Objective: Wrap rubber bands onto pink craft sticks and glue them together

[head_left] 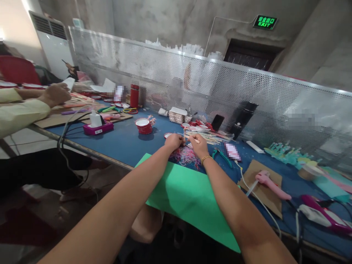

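My left hand (173, 141) and my right hand (198, 144) meet over a tangle of pink and multicoloured threads (185, 157) at the far edge of a green sheet (189, 194). My right hand pinches a thin wooden stick (192, 138), and a gold bracelet circles its wrist. My left hand is closed at the stick's other end, fingers curled; what exactly it holds is hidden. More wooden sticks (213, 137) lie in a pile just beyond the hands on the blue table (123, 141).
A pink glue gun (271, 184) rests on cardboard to the right, with teal pliers (221, 154) nearer. A red cup (143, 126) and magenta box (98, 128) stand left. A co-worker's hand (55, 94) holds paper far left. A perforated metal screen (220, 91) backs the table.
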`<control>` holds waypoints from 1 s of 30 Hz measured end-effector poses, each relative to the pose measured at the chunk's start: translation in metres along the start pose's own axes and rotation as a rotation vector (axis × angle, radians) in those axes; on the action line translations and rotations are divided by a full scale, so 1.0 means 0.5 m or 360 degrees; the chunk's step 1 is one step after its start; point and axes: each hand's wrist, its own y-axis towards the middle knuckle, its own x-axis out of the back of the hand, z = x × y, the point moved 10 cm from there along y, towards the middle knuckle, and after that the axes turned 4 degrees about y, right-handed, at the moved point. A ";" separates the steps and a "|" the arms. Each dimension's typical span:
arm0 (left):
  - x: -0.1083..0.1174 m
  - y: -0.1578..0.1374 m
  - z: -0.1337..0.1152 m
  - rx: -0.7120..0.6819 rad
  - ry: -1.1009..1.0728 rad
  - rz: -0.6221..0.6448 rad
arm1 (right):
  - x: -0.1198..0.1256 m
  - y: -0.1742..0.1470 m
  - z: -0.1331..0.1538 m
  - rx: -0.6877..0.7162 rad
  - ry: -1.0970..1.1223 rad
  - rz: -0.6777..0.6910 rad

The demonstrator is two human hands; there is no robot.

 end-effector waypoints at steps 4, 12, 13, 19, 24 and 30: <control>0.001 -0.001 0.000 0.0034 -0.0005 0.0011 | 0.013 0.005 -0.015 -0.0078 0.0082 -0.0078; 0.010 -0.011 -0.017 0.0022 0.0060 -0.0029 | 0.011 0.010 -0.010 -0.0128 0.0435 -0.0085; 0.010 -0.010 -0.020 -0.0006 0.0071 -0.0030 | 0.011 0.010 -0.012 -0.0152 0.0444 -0.0090; 0.002 -0.004 -0.015 -0.0020 0.0082 -0.0008 | 0.024 0.005 -0.025 -0.0251 0.0344 -0.0177; 0.000 -0.007 -0.013 0.0019 0.0058 0.0014 | 0.026 0.003 -0.007 -0.0157 0.0223 -0.0145; -0.002 -0.007 -0.016 -0.0011 0.0046 0.0029 | 0.025 0.002 0.000 -0.0112 0.0183 -0.0130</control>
